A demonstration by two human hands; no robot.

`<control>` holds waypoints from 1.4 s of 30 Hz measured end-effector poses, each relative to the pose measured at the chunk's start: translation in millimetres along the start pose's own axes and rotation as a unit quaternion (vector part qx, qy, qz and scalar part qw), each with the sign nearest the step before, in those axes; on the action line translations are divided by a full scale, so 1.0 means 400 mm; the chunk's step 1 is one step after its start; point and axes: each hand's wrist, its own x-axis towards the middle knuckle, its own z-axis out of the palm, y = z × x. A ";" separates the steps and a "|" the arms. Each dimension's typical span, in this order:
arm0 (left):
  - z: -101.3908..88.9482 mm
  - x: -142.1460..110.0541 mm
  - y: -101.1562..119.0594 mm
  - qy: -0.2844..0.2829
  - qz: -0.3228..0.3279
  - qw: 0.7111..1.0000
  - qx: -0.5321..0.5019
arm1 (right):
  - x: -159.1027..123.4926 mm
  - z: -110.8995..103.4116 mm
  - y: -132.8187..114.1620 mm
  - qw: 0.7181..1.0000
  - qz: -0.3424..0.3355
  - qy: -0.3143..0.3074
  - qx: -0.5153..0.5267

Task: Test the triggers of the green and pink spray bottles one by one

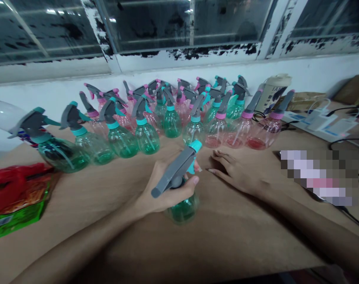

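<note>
My left hand (pixel 164 193) is wrapped round the neck of a green spray bottle (pixel 183 209), which stands near the middle of the table. Its grey sprayer head with a turquoise nozzle points away from me and to the right. The collar is mostly hidden by my fingers. To the right, my right hand (pixel 234 171) lies on the tabletop, holding nothing, fingers stretched forward. Just beyond both hands stand a clear green spray bottle (pixel 194 132) with a turquoise collar and a pink spray bottle (pixel 215 134) with a pink collar.
Several more green (pixel 126 140) and pink spray bottles (pixel 264 132) line the back of the wooden table (pixel 108 213). Red and green packaging (pixel 22 197) lies at left. A blurred-out flat device (pixel 318 177), a power strip with chargers (pixel 321 124) and a printed cup (pixel 274 92) are at right.
</note>
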 end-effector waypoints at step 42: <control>-0.001 0.004 -0.013 -0.032 0.044 0.999 0.005 | 0.000 0.009 -0.002 0.999 0.003 0.019 0.034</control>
